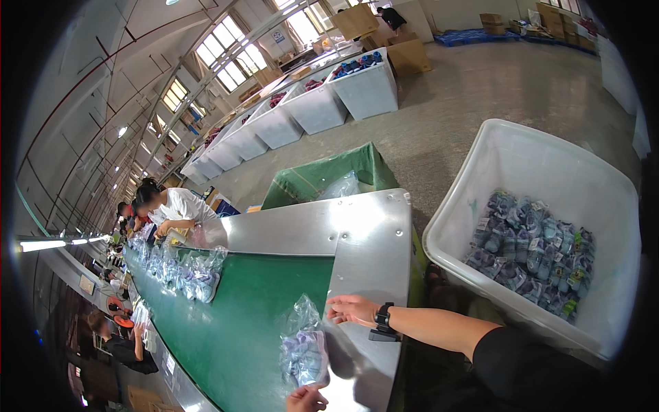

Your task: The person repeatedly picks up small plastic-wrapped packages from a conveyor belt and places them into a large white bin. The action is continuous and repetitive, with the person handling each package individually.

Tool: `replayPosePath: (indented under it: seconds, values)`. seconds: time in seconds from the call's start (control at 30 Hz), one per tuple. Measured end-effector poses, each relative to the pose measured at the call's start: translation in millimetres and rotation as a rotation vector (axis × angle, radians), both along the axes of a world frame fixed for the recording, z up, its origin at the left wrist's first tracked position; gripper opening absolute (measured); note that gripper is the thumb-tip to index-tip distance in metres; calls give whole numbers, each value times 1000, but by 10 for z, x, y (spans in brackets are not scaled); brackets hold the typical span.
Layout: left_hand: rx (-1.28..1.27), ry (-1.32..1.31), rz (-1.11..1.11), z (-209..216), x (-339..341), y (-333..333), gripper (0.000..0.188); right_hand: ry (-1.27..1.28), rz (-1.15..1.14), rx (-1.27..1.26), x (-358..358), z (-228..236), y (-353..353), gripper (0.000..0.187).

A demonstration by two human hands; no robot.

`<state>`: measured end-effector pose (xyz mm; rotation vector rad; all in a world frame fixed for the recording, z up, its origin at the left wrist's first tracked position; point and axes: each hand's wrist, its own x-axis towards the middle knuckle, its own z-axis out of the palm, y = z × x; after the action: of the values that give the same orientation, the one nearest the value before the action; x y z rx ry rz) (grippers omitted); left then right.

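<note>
A clear plastic bag (302,312) with pale blue and lavender shoes (304,358) inside lies at the edge of the green conveyor belt (240,343), its loose top pointing away from me. My left hand (307,398), at the bottom of the view, pinches the near corner of this bag. My right hand (353,310), with a black watch on the wrist, hovers above the metal edge beside the bag's top. Its fingers are stretched out and hold nothing.
At right stands a white bin (453,240) with many similar shoes. Several bagged pairs (199,278) sit farther along the belt, near a person in a white shirt (185,209). Beyond the metal frame (371,220) is a green-lined container (322,172). White bins (364,93) line the back.
</note>
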<state>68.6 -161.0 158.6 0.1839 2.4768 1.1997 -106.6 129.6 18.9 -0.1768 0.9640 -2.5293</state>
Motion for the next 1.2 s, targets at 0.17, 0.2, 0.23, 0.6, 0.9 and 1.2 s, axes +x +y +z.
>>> replayPosePath:
  seconds: [0.17, 0.2, 0.23, 0.6, 0.9, 1.2]
  values:
    - [268, -405, 53, 363, 704, 462, 14, -93, -123, 139, 180, -65, -7, 47]
    - [247, -464, -109, 384, 662, 441, 27, -63, -107, 214, 219, -74, 18, 48]
    - [215, -563, -151, 405, 613, 371, 34, -74, -87, 328, 234, -71, 67, 50]
    - [234, -43, 594, -510, -1114, -384, 59, 64, 93, 665, 50, 348, -6, 81]
    - [670, -33, 461, -573, -1270, 15, 14, 390, 92, 889, -4, 102, -181, 38]
    - [753, 341, 246, 560, -1096, 100, 9, 585, 103, 568, 53, 1216, 217, 30]
